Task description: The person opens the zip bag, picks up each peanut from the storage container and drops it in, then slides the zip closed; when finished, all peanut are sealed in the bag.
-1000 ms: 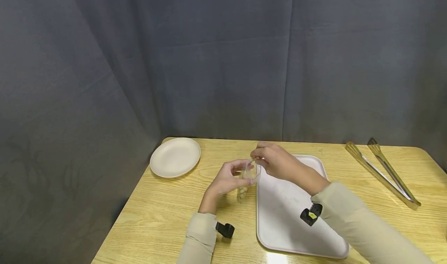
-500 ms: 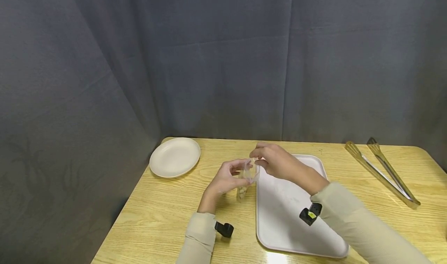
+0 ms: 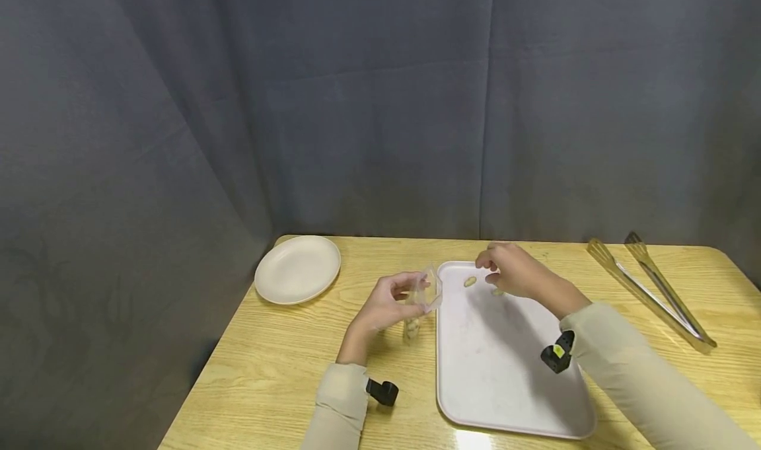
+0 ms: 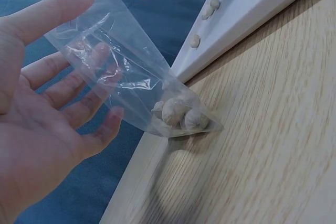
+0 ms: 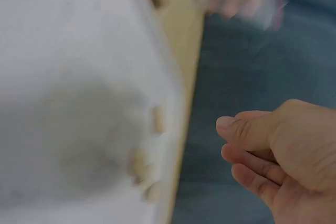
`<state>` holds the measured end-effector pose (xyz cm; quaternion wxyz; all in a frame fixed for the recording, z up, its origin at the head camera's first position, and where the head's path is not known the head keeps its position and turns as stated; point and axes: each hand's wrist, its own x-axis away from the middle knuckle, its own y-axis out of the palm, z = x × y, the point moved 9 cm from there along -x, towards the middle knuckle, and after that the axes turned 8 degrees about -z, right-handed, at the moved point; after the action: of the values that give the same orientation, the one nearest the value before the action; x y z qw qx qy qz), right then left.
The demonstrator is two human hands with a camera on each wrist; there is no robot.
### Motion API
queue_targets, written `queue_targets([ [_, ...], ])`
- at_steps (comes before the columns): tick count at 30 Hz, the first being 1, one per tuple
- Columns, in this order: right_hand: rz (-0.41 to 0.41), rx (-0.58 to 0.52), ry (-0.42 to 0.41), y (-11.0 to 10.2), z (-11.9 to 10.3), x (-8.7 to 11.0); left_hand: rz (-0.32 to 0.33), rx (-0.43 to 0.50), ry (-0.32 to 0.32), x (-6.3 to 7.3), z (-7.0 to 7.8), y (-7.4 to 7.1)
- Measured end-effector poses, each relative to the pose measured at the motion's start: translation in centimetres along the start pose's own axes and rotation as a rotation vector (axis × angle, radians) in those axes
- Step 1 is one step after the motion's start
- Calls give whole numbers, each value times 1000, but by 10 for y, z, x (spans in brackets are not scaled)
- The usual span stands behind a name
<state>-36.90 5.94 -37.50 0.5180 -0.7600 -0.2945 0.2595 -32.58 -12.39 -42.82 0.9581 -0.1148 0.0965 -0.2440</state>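
My left hand (image 3: 389,302) holds a clear plastic bag (image 4: 126,72), its thumb on one side and fingers on the other, with the bag's mouth spread. Several beige, nut-like pieces (image 4: 176,113) lie in the bottom corner of the bag, down at the tabletop. Over the far end of the white tray (image 3: 493,371) hovers my right hand (image 3: 514,271). Its fingers are loosely bent, and nothing shows between them in the right wrist view. Below and beside it, a few more beige pieces (image 3: 470,281) lie on the tray; the hand partly hides one in the head view.
A round off-white plate (image 3: 297,269) sits at the table's far left corner. Metal tongs (image 3: 660,298) lie spread on the right side. The wooden table (image 3: 267,371) ends at a dark grey curtain (image 3: 368,106) behind.
My right hand has moved away from the bag's mouth, to the right over the tray. Beige pieces on the tray have come into sight. The left hand stays with the bag.
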Motion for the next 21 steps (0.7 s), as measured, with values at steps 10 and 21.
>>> queue_targets([
  [10, -68, -41, 82, 43, 49, 10, 35, 11, -40, 0, -13, -3],
  [21, -26, -26, 79, 52, 56, 11, 35, 6, -43, 0, -14, -5],
])
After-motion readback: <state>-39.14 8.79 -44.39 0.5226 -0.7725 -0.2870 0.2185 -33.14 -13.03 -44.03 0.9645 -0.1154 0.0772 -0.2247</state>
